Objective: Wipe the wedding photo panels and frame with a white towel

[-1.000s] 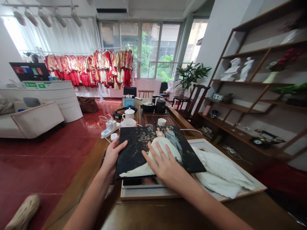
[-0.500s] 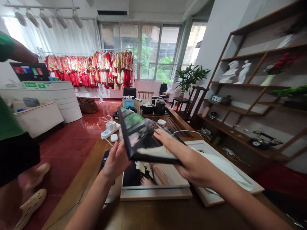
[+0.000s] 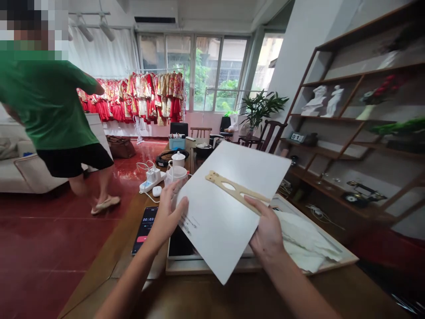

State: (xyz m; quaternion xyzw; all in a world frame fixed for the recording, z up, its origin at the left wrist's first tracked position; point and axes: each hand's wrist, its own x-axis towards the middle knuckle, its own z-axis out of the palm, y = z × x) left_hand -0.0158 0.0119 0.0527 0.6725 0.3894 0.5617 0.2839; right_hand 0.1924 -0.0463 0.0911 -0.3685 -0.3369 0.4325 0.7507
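Both my hands hold a photo panel (image 3: 229,208) up over the table with its plain white back facing me. A light wooden stand piece (image 3: 232,190) runs across that back. My left hand (image 3: 168,212) grips the panel's left edge, thumb on the white face. My right hand (image 3: 267,232) grips its lower right edge, thumb by the wooden piece. Under the panel lies another framed picture (image 3: 181,259), mostly hidden.
A white cloth (image 3: 305,241) lies on a large frame to the right. A phone (image 3: 145,223) showing a timer lies at the table's left edge, with a power strip (image 3: 152,179) and teapot (image 3: 178,159) beyond. A person in a green shirt (image 3: 49,106) walks at the left. Shelves stand at the right.
The panel went from lying picture-up on the stack to lifted and turned over, its white back now facing me. A person in green has walked into view at the left.
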